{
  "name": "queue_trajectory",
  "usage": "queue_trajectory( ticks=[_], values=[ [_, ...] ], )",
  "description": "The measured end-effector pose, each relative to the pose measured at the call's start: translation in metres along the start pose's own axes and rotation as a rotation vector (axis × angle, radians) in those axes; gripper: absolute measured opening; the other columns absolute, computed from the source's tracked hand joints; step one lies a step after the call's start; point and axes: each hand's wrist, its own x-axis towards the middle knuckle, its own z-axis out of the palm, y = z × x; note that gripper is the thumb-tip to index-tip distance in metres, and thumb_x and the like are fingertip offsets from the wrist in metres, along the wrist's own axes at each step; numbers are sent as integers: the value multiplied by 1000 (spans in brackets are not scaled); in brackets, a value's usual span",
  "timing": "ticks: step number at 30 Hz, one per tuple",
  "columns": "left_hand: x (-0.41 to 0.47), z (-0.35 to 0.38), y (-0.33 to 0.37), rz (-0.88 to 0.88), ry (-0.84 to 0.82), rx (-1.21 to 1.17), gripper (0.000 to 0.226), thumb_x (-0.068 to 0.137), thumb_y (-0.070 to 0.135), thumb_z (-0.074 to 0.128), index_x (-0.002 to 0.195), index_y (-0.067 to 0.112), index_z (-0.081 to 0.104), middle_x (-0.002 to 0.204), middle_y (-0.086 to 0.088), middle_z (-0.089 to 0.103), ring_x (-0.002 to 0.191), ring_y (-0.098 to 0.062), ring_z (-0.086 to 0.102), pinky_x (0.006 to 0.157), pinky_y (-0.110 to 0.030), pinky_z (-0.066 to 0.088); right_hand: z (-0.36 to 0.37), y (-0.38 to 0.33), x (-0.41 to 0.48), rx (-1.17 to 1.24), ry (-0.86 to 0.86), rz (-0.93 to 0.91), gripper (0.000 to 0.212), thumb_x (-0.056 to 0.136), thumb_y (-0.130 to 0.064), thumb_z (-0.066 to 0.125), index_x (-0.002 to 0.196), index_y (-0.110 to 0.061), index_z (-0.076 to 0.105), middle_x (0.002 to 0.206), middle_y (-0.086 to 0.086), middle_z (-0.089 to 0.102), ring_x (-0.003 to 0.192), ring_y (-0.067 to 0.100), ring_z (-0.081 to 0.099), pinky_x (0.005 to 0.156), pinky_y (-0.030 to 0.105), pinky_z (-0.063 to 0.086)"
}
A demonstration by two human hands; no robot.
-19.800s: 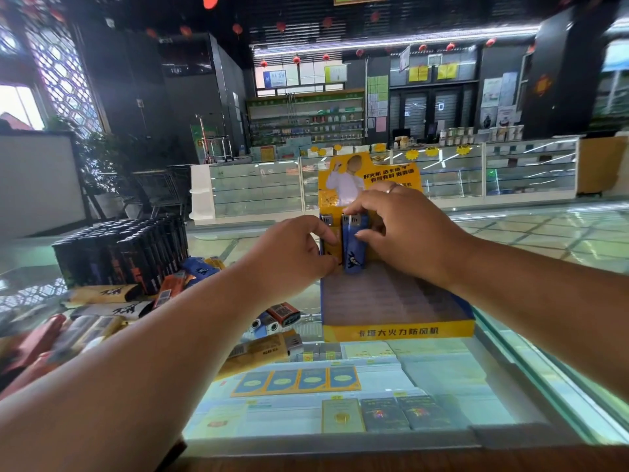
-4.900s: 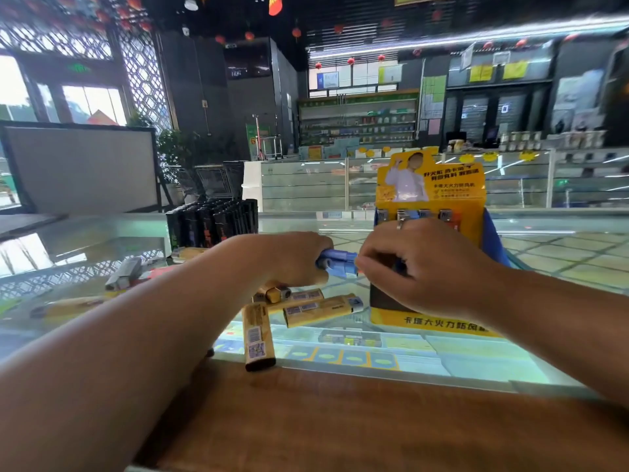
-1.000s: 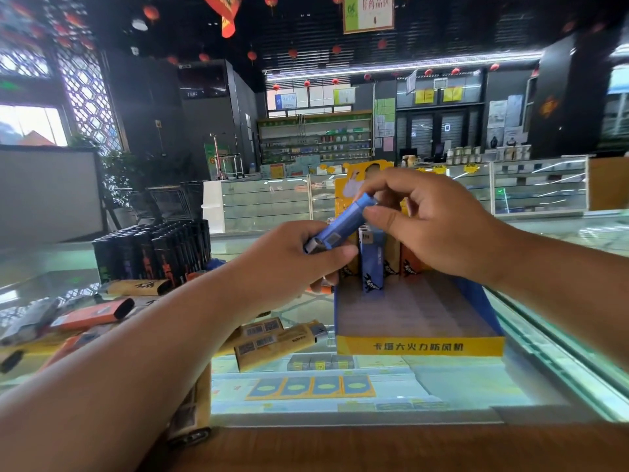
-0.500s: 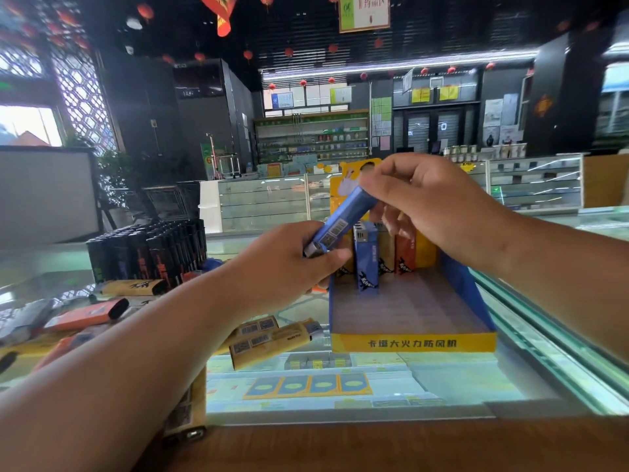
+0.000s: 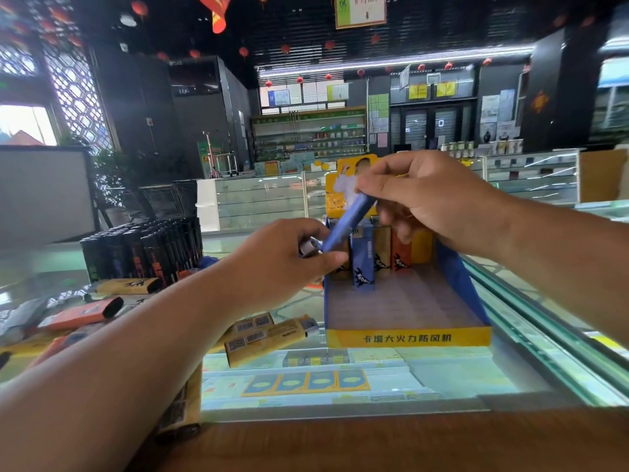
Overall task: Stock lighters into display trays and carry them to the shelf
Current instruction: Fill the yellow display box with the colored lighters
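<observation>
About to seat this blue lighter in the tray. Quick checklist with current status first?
1. Grip on blue lighter: ok, left hand holds its metal cap end, right hand pinches the other end.
2. Lighter upright, cap up: not ok, tilted, cap at the lower end.
3. Free space in display tray: ok, floor bare in front of the standing lighters.
4. Standing lighters upright: ok.
5. More stock ready: ok, loose yellow lighters lie on the glass counter.
</observation>
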Motion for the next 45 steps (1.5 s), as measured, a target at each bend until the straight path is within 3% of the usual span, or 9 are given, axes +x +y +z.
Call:
queue_trajectory(
  ticks=[5, 10, 17, 21, 27, 30, 33, 37, 45],
  values=[
    [0, 1, -1, -18, -7, -2, 26, 80, 49, 70, 100, 34, 64, 65, 3, 57, 60, -14, 53, 61, -27, 41, -1, 5, -2, -190, 11, -196, 12, 89, -21, 66, 86, -10, 63, 49, -4, 54, 42, 18, 50, 43, 25, 42],
    [1, 0, -1, -1, -16, -1, 14, 82, 45, 71, 82, 33, 64, 53, 21, 52, 50, 0, 43, 52, -15, 36, -4, 9, -4, -379, 8, -368, 11, 90, -20, 65, 100, -18, 62, 66, -16, 54, 57, 22, 55, 59, 39, 51],
    [1, 0, -3, 3, -3, 17, 9, 82, 40, 74, 85, 35, 67, 60, 16, 56, 49, 5, 46, 48, -8, 34, -4, 11, -5, -475, 38, -443, 15, 89, -18, 67, 100, -27, 67, 80, -26, 62, 63, 6, 54, 56, 12, 41],
    [1, 0, -3, 4, -1, 24, 7, 82, 38, 74, 85, 33, 71, 62, 13, 57, 50, 4, 46, 50, -9, 35, -5, 17, -2, -536, 12, -487, 19, 89, -20, 67, 107, -25, 68, 100, -9, 66, 70, 13, 56, 59, 14, 43],
    [2, 1, -5, -5, -8, 50, 8, 83, 41, 72, 82, 34, 72, 56, 18, 53, 50, 5, 46, 50, -9, 35, -6, 22, -1, -617, -10, -520, 18, 85, -23, 73, 101, -25, 66, 85, -26, 56, 75, 5, 59, 64, 5, 39],
    [2, 1, -5, -12, -16, 55, 8, 84, 41, 71, 80, 34, 71, 53, 25, 52, 50, 6, 47, 49, -9, 35, -6, 25, -1, -658, -15, -541, 19, 83, -24, 75, 101, -21, 68, 88, -28, 57, 72, 10, 60, 64, 12, 42],
    [2, 1, -4, -13, -23, 58, 8, 85, 40, 70, 80, 34, 70, 53, 26, 53, 50, 6, 47, 49, -9, 35, -4, 29, 0, -687, -31, -552, 20, 83, -26, 75, 102, -22, 69, 90, -20, 63, 75, 17, 63, 69, 24, 44],
    [2, 1, -3, -25, -25, 55, 10, 85, 42, 70, 79, 34, 71, 53, 22, 54, 49, 5, 47, 49, -10, 35, -2, 32, 0, -688, -45, -562, 22, 83, -29, 73, 103, -22, 69, 91, -13, 66, 81, 8, 60, 71, 16, 41],
    [1, 0, -2, -24, -29, 45, 10, 87, 39, 69, 81, 31, 71, 54, 26, 56, 49, 8, 49, 48, -8, 35, -3, 32, 1, -746, -25, -564, 22, 82, -36, 71, 101, -26, 68, 85, -6, 65, 72, 13, 58, 66, 21, 41]
  ],
)
